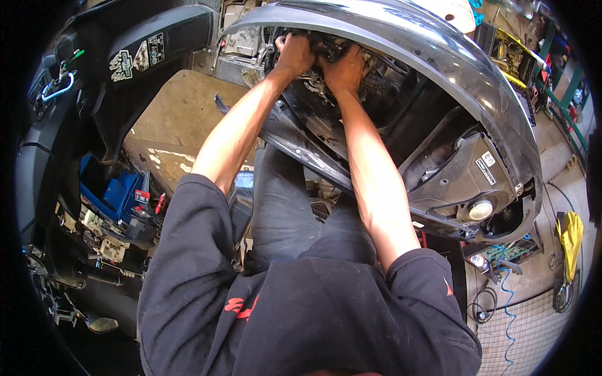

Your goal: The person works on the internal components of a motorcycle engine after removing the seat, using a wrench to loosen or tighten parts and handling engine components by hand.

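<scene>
Both my arms reach forward into the open bay [326,125] of a vehicle, beneath the rim of its curved dark grey body panel [376,39]. My left hand [296,55] is closed at the far left of the bay, its fingers bent in among dark parts. Just to its right, my right hand [344,70] is curled down with the fingers closed. Between the hands sits a black part [332,45], partly covered by the right hand. What either hand grips is hidden by the fingers and shadow.
At the right of the bay is a black cover [454,172] with a round pale cap [481,210]. A dark lower panel edge [307,153] crosses before my legs. Left stands a blue bin [116,191]; right, a yellow cloth [569,241] and a coiled blue hose [509,301].
</scene>
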`<action>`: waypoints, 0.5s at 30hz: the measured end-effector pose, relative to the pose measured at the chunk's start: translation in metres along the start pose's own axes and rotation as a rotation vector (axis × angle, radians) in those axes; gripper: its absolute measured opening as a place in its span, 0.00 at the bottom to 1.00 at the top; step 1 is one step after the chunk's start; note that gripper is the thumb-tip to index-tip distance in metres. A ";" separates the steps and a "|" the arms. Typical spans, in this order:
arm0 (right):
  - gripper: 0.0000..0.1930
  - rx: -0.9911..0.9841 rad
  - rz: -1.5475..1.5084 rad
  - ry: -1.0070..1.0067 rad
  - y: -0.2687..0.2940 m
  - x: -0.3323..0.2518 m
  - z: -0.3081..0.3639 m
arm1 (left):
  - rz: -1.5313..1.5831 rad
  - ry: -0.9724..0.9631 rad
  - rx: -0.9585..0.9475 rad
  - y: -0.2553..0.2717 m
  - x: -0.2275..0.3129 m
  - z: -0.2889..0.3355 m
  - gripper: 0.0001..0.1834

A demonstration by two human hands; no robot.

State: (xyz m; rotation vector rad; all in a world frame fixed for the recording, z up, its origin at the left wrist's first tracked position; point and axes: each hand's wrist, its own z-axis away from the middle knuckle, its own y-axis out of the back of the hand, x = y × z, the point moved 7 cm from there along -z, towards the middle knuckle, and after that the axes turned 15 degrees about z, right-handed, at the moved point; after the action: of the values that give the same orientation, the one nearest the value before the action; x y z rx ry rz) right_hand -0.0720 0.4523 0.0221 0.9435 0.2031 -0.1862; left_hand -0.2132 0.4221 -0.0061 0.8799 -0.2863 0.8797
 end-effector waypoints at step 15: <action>0.40 -0.238 0.245 -0.063 0.009 -0.029 -0.012 | 0.365 0.035 0.212 0.048 -0.028 0.013 0.18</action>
State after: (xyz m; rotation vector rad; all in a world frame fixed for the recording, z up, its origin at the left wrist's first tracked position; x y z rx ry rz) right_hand -0.0992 0.4692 0.0294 0.7171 0.0490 0.0343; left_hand -0.2664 0.4122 0.0135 1.0252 -0.3336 1.2807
